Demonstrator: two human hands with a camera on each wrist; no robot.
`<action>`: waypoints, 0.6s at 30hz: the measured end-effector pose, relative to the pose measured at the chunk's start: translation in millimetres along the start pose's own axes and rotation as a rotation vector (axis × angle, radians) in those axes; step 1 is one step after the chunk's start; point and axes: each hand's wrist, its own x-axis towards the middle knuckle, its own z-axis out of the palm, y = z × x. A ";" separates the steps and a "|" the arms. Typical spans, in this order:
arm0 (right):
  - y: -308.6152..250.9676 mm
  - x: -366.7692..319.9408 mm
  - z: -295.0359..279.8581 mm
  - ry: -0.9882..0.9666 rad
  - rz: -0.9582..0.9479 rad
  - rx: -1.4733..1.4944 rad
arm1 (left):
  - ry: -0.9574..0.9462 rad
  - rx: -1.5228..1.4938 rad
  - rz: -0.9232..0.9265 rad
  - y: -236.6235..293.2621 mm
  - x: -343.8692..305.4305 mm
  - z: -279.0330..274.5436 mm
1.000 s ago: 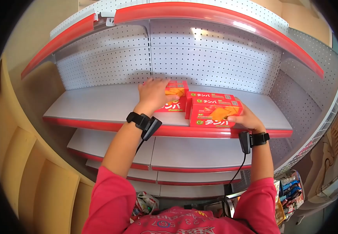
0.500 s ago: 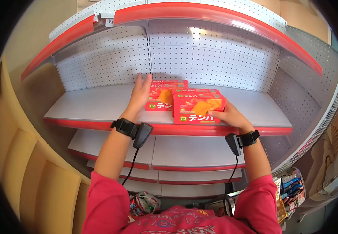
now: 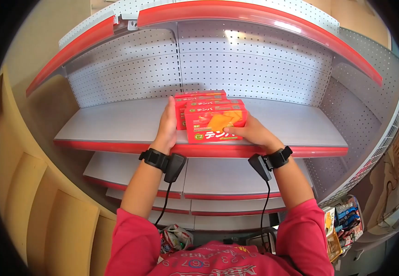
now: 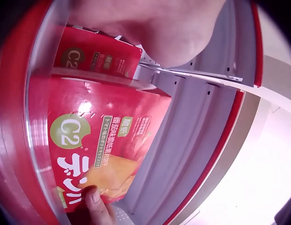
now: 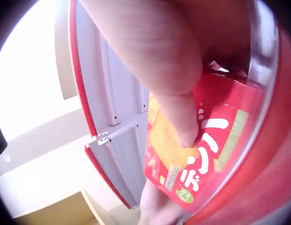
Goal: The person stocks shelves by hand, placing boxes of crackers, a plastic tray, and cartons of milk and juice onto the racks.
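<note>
Red cracker boxes stand in rows on the grey shelf (image 3: 121,120). My right hand (image 3: 257,133) holds the right end of the front cracker box (image 3: 204,123), its thumb (image 5: 183,126) across the printed front and its fingers hidden behind. Right behind the front box, another red box shows only its top. My left hand (image 3: 166,126) is held upright with straight fingers along the left side of the rear boxes (image 3: 200,94). In the left wrist view, a rear box (image 4: 96,54) appears beyond the front one, which stands at the shelf's front edge.
A red price rail (image 3: 300,151) runs along the shelf's front. Overhead hangs an upper shelf with its own red rail (image 3: 236,10). Perforated panel (image 3: 254,64) forms the back. Lower shelves (image 3: 231,177) lie beneath, and a basket of packets (image 3: 346,225) stands at lower right.
My right hand has slid the front boxes leftward, so they now overlap the rear boxes. The left hand has come off the rear boxes' top and front to their left side.
</note>
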 end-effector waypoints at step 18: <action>0.9 26.9 5.5 0.337 0.159 0.586 | -0.025 -0.141 -0.128 28.3 -16.1 38.4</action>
